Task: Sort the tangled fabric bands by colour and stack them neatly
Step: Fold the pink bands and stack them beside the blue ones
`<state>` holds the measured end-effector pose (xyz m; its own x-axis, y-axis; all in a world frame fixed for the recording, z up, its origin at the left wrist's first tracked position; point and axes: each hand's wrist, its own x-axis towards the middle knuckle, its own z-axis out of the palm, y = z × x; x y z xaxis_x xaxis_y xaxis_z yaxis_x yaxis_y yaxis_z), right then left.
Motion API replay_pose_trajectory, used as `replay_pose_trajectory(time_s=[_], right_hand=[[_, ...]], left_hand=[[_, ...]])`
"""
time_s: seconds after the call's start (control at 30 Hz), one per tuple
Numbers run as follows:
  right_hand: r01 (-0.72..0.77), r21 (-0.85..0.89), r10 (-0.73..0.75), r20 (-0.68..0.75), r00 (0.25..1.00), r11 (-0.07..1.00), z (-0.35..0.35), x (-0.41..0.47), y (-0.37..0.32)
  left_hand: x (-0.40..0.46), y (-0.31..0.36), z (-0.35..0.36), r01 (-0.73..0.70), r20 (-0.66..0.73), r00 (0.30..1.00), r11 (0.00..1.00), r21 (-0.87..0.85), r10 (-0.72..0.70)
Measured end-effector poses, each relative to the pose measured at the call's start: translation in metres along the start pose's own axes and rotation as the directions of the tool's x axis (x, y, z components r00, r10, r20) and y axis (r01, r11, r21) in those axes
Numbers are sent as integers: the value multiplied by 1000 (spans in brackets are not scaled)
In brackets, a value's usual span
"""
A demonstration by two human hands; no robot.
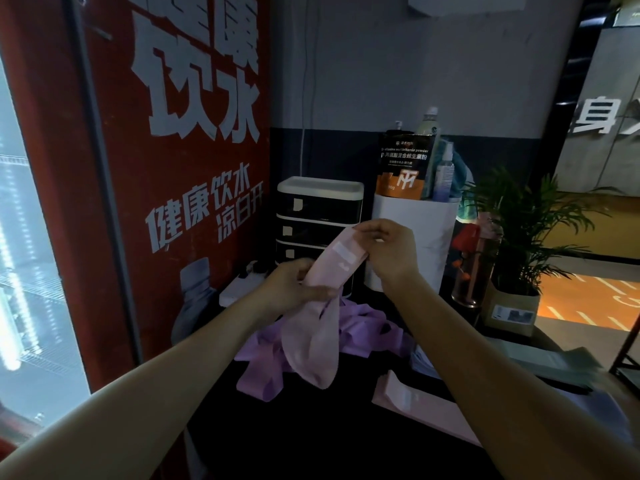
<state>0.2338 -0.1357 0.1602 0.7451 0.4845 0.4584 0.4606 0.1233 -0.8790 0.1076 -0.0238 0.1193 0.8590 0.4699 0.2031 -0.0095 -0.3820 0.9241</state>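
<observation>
Above purple pile (360, 327): both hands' grip pinching pink band (332, 271), left hand (294, 285), right hand (388, 251); pouch (403, 164) reads "multivitamin powder".

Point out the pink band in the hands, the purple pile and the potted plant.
pink band (341, 261), head view, flat upper stretch.
purple pile (360, 325), head view, right-hand folds.
potted plant (526, 216), head view, leaves.
</observation>
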Motion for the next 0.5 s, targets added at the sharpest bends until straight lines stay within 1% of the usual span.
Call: replay_pose_trajectory(time_s=[0.1, 0.17, 0.2, 0.23, 0.3, 0.33, 0.37, 0.4, 0.43, 0.47, 0.5], right_hand=[[-8, 22, 10, -118, 993, 1000, -11, 4, 3], [-23, 16, 25, -163, 986, 1000, -20, 7, 7], [-34, 7, 35, -172, 984, 999, -24, 9, 10], [-43, 0, 42, -178, 983, 999, -27, 10, 13], [-66, -25, 60, -200, 978, 998, -32, 11, 20], [-81, -32, 72, -216, 974, 996, -35, 12, 22], [-101, -31, 91, -231, 969, 994, -37, 13, 26], [-123, -23, 114, -245, 963, 992, -40, 13, 28], [-145, -11, 137, -257, 957, 989, -42, 13, 31], [-164, -3, 157, -266, 951, 986, -44, 13, 33], [-177, -1, 170, -274, 947, 984, -44, 13, 36]], left_hand=[[-5, -17, -3, 49, 30, 998, 984, 170, -55], [-5, -33, -10, 55, 5, 998, 922, 383, -62], [-4, -40, -15, 60, -27, 998, 877, 478, -54], [-3, -45, -19, 88, -73, 996, 841, 534, -59], [-4, -51, -28, 178, -185, 979, 819, 545, -90], [-4, -52, -32, 230, -243, 963, 835, 500, -120], [-5, -54, -35, 272, -302, 940, 884, 381, -159], [-6, -55, -37, 297, -334, 915, 938, 181, -226], [-7, -55, -38, 301, -334, 893, 952, -57, -303], [-8, -53, -38, 289, -306, 882, 924, -249, -358], [-7, -51, -38, 265, -277, 885, 893, -364, -375]])
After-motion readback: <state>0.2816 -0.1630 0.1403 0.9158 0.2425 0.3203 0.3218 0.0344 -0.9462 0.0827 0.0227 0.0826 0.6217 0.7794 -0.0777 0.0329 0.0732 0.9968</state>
